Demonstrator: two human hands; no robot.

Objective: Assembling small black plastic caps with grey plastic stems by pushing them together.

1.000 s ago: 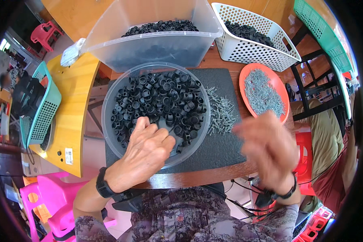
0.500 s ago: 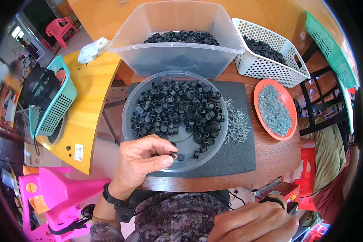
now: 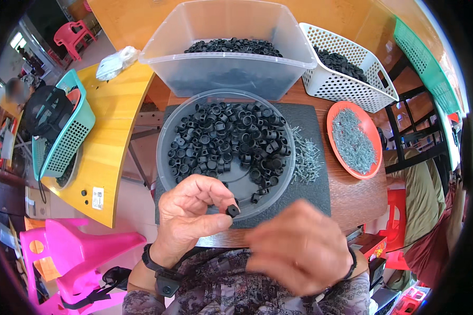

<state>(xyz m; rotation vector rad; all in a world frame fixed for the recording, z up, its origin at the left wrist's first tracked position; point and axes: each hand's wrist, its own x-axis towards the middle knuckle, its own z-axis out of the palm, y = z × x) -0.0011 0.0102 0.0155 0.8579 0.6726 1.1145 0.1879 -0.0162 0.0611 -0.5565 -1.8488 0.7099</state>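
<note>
Between the thumb and fingertips of my left hand (image 3: 192, 210) sits a small black plastic cap (image 3: 232, 211), held over the near rim of a round clear tub (image 3: 163, 152). Many similar black plastic pieces (image 3: 220, 131), ring-shaped with hollow middles, fill that tub. My right hand (image 3: 302, 249) is to the right of the left one, in front of the table edge, and motion smears its fingers. Loose silver screws (image 3: 307, 157) lie in a heap on the dark mat (image 3: 320, 194), right beside the tub.
Behind the tub stands a large clear bin (image 3: 228, 76) of black parts. A white perforated basket (image 3: 347, 92) holds more. An orange plate (image 3: 332, 144) of screws lies at the right. On the left, a yellow table (image 3: 113, 152) carries a green basket (image 3: 68, 142). A pink chair (image 3: 79, 247) stands nearby.
My right hand has risen from the lower right toward the left hand. The cap in my left hand has come nearer and shows more plainly beyond the fingertips.
</note>
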